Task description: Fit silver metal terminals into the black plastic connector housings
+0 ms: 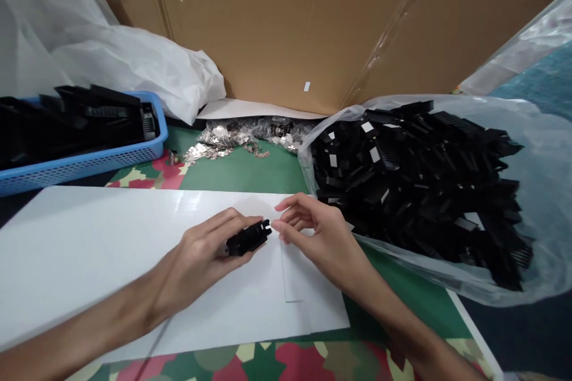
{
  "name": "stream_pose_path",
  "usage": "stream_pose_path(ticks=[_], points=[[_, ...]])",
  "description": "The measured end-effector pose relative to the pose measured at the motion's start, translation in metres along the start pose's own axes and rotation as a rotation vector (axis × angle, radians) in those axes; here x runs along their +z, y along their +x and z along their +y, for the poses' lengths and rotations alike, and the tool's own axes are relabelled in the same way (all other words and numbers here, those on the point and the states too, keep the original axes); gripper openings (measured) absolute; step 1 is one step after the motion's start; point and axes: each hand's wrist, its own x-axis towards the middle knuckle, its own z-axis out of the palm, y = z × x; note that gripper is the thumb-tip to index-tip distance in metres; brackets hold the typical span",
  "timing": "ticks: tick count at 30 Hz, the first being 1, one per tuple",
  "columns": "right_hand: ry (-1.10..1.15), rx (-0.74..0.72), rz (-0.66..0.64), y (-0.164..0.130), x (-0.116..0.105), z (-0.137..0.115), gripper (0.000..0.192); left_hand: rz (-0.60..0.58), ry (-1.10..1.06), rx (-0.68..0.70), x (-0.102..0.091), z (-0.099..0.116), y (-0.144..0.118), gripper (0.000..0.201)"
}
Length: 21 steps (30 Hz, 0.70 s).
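My left hand [208,244] grips a small black plastic part [248,238] between thumb and fingers, over the white board [111,238]. The part's notched end points right, and much of its body is hidden by my fingers. Close to that end is my right hand [324,235], fingers curved and index finger apart from the thumb. Its thumb tip comes right up to the notched end; whether they touch I cannot tell. No object shows between the right fingers.
A clear plastic bag [543,190] full of black plastic parts [429,166] lies at right. At left stands a blue basket [102,161] holding more. Small metal pieces [218,140] lie at the back, before a cardboard wall [268,24]. A white plastic bag [147,65] hangs behind the basket.
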Motion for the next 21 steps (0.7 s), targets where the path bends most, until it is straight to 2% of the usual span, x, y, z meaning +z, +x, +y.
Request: stream_pose_path(ticks=[4, 8, 13, 21], points=[[-0.084, -0.037, 0.011, -0.002, 0.003, -0.003, 0.01, 0.003, -0.016, 0.027, 0.006, -0.004, -0.007, 0.046], [-0.049, -0.049, 0.021, -0.003, 0.007, -0.005, 0.01, 0.035, -0.028, 0.029, 0.007, -0.003, -0.01, 0.049], [0.197, 0.022, -0.056, -0.002, 0.002, -0.003, 0.018, 0.156, 0.046, 0.107, 0.002, 0.004, -0.004, 0.042], [0.551, 0.26, -0.222, 0.004, 0.0, 0.011, 0.02, 0.145, 0.087, 0.19, -0.003, 0.007, -0.008, 0.051]])
